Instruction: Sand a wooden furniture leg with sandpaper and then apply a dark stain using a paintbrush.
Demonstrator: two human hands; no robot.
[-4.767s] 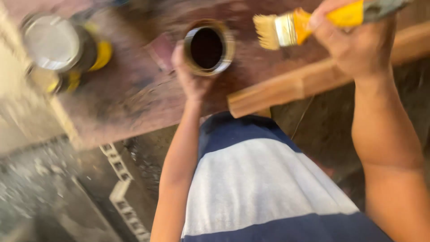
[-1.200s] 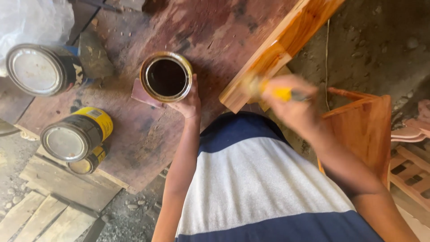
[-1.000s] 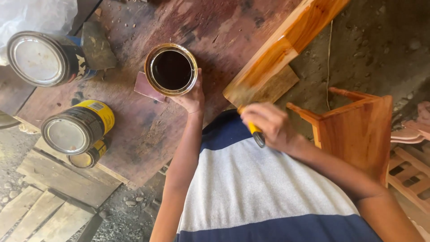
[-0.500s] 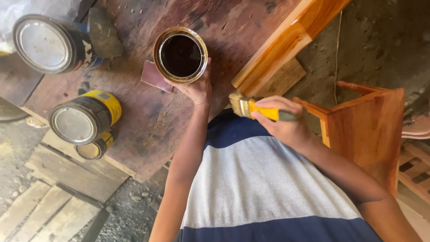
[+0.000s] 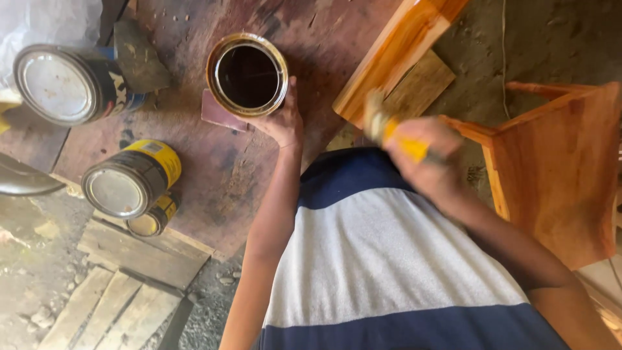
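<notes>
One open tin (image 5: 248, 76) gripped by left hand (image 5: 283, 122) — right hand (image 5: 431, 159) grips one brush (image 5: 389, 128); three lidded tins (image 5: 123, 185).

We see a metal can (image 5: 248, 74) holding dark glossy liquid, two shiny-lidded metal tins (image 5: 126, 185) on a rough, stained wooden board (image 5: 214, 168), and smooth, glossy orange varnished wood (image 5: 557, 168) beside a yellow plastic-handled brush (image 5: 392, 126).

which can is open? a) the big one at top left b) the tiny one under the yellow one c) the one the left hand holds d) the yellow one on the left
c: the can gripped by the left hand has no lid and shows dark liquid inside.
</notes>
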